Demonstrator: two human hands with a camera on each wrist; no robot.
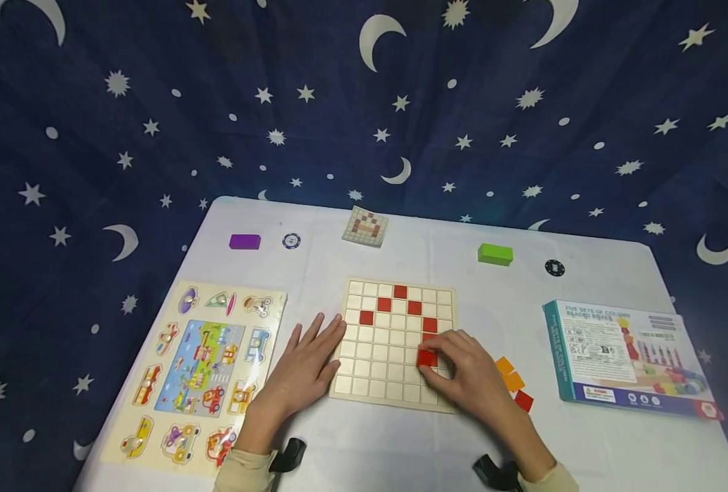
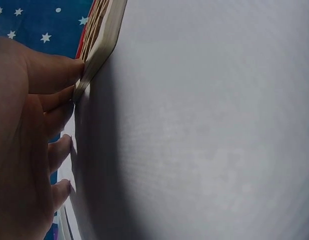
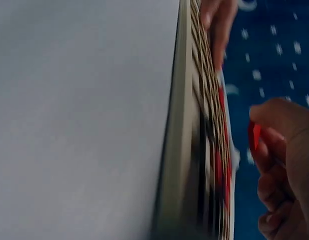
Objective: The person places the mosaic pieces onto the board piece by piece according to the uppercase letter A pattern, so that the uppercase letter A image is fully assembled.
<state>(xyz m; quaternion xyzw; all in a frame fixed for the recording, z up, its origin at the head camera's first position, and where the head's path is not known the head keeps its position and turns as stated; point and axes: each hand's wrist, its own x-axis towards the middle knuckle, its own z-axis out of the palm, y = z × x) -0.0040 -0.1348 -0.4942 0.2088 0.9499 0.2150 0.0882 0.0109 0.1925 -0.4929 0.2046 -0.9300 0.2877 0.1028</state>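
A wooden grid board (image 1: 364,372) lies on the table, and several red square tiles (image 1: 400,292) sit in its cells in a bent line. My right hand (image 1: 471,372) is over the board's right side. Its thumb and fingertips pinch a red tile (image 3: 254,135), which the right wrist view shows raised off the grid. At the board's left edge rests my left hand (image 1: 302,372), fingers extended and spread. In the left wrist view its thumb (image 2: 57,72) touches the corner of the board.
Right of the board lie orange tiles (image 1: 505,366) and a red tile (image 1: 523,401). A picture puzzle (image 1: 272,304) is at left, a boxed toy (image 1: 634,359) at right. Behind are a pattern card (image 1: 365,227), purple block (image 1: 244,242), green block (image 1: 495,255) and two round chips (image 1: 291,240).
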